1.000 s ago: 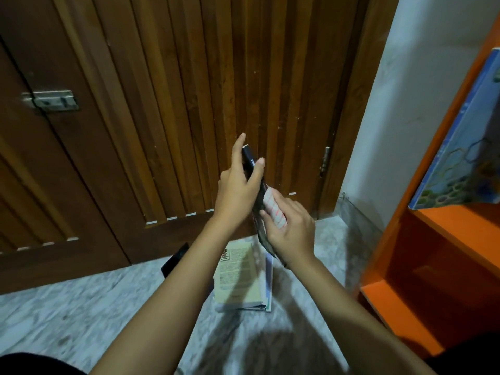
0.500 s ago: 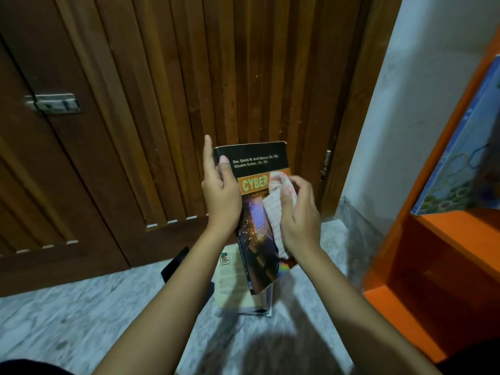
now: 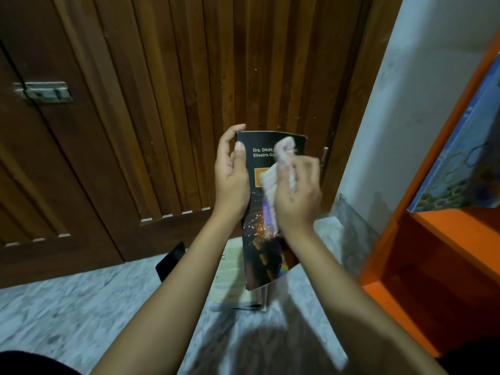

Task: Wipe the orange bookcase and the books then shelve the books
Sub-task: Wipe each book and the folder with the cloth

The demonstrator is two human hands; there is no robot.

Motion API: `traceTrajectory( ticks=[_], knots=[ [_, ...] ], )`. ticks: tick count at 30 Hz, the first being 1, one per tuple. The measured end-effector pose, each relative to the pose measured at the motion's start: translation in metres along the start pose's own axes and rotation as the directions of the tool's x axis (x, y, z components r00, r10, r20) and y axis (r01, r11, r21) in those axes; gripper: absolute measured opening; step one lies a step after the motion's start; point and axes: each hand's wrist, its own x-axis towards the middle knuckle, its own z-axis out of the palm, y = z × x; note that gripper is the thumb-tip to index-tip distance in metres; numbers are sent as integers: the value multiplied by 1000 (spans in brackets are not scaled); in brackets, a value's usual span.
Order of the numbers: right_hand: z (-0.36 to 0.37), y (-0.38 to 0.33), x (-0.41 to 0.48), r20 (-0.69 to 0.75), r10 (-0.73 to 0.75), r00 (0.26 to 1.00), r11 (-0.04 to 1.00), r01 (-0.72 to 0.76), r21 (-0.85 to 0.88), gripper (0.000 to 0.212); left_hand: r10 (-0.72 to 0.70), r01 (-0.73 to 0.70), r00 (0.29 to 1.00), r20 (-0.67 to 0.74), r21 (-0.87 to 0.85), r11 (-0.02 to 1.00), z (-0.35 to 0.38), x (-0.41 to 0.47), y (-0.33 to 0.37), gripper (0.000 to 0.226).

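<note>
I hold a black book (image 3: 262, 244) upright in front of me, its cover facing me. My left hand (image 3: 231, 174) grips its left edge, thumb on the cover. My right hand (image 3: 297, 196) holds a pale cloth (image 3: 276, 171) and presses it against the upper part of the cover. On the floor below lies a small stack of books (image 3: 232, 280), partly hidden by the held book and my arms. The orange bookcase (image 3: 422, 255) stands at the right, with a blue book (image 3: 460, 163) leaning on its upper shelf.
A dark wooden slatted door (image 3: 162, 104) with a metal latch (image 3: 44, 92) fills the background. A white wall (image 3: 400, 109) runs between door and bookcase. A flat black object (image 3: 170, 259) lies on the marble floor (image 3: 67, 307) left of the stack.
The book turned from edge-on to cover facing me. The cloth in my right hand moved up the cover toward its top, now covering the title.
</note>
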Motion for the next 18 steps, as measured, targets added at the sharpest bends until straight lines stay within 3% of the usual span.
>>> traceTrajectory(
  ticks=[2, 3, 5, 7, 8, 10, 12, 14, 15, 18],
  knots=[
    [-3, 6, -22, 112, -237, 965, 970, 242, -33, 18, 9, -9, 1000, -13, 1, 1000, -3, 3, -2, 26],
    [-6, 17, -25, 126, -216, 968, 973, 224, -50, 18, -9, 9, 1000, -8, -25, 1000, -6, 4, -2, 25],
    [-10, 35, -18, 51, 80, 996, 995, -76, -65, 23, -40, 39, 999, -13, -63, 997, -13, 5, -4, 25],
    [-11, 45, -9, 18, 359, 933, 933, -358, -21, 28, -38, 36, 999, -30, -62, 997, -14, 4, -5, 26],
    [-9, 46, -9, 1, 414, 910, 910, -414, 14, 28, -32, 29, 999, -38, -55, 998, -13, 3, -5, 26],
    [-5, 30, -17, -29, 352, 936, 933, -348, 88, 27, -23, 21, 998, -63, -44, 999, -8, 5, -5, 25],
    [-2, 12, -39, 59, 126, 990, 986, -131, 101, 25, -8, 5, 996, -92, -38, 999, -4, 9, -7, 24],
    [0, 12, -56, 168, -48, 985, 997, 36, 69, 23, 0, -3, 992, -123, -27, 1000, -5, 13, -8, 25],
    [-1, 19, -54, 176, -7, 984, 999, -2, 54, 23, -7, 2, 990, -140, -34, 999, -7, 15, -8, 25],
    [-6, 47, -40, 111, 392, 913, 920, -390, -39, 29, -28, 15, 978, -206, -64, 998, -14, 16, -10, 28]
  ],
)
